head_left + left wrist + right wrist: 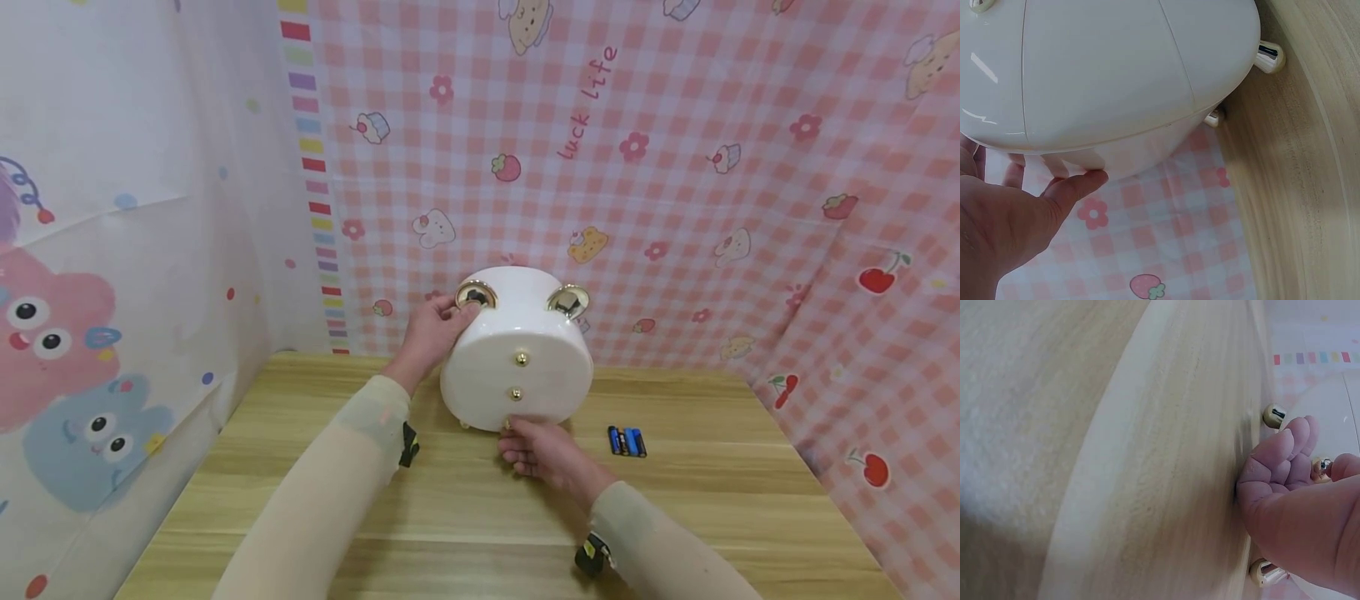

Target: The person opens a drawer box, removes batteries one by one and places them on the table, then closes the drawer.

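Observation:
A rounded white box with two gold-ringed ears stands on the table, gold knobs in a column down its front. Fine seams split that front into three sections in the left wrist view. My left hand rests against the box's upper left side, just below the left ear. The left thumb presses the glossy side wall; some fingertips are hidden past the edge. Low at the front, my right hand pinches the bottom knob. Its other fingers curl close to the tabletop.
Several blue batteries lie in a row to the right of the box. Small gold feet hold the box up from the wooden table. Behind it hangs a pink checked cloth; a white printed cloth hangs at left.

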The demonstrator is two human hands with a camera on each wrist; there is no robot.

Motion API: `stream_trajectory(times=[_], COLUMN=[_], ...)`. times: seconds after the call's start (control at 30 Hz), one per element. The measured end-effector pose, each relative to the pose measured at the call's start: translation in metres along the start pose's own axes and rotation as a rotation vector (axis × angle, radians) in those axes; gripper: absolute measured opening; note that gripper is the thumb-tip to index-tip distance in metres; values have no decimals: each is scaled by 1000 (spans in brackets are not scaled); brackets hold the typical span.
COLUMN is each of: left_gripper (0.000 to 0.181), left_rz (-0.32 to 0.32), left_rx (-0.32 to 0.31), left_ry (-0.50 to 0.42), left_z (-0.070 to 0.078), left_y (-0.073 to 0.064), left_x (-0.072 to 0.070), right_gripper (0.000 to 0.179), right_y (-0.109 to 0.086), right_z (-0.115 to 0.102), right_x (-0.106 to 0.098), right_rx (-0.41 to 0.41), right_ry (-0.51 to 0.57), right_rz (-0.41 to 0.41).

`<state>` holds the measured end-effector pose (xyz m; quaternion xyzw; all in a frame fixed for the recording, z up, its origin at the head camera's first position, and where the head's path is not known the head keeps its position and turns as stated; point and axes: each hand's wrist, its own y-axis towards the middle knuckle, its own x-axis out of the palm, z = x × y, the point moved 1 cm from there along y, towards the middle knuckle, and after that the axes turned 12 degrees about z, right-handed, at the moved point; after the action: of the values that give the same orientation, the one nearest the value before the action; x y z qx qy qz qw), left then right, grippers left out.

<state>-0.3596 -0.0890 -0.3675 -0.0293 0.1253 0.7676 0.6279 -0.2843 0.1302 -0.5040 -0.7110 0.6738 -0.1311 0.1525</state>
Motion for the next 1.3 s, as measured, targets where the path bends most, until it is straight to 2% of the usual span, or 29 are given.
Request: stream_trajectory(times=[0.5, 0.9, 1.3], left_gripper=[47, 51, 50], left_rz=[-6, 6, 14], left_rx=[-7, -38, -30], left_ry=[-5, 23, 32], left_z=[-1, 1, 1], left_y=[1, 1, 3], left_x=[1, 2, 2], right_gripper=[35, 40, 43], right_y=[-1, -2, -6], right_z=[3, 4, 5], right_x=[0, -1, 0], right_rx=[2, 8, 16], right_ry=[24, 25, 19], right_rz=[15, 6, 0])
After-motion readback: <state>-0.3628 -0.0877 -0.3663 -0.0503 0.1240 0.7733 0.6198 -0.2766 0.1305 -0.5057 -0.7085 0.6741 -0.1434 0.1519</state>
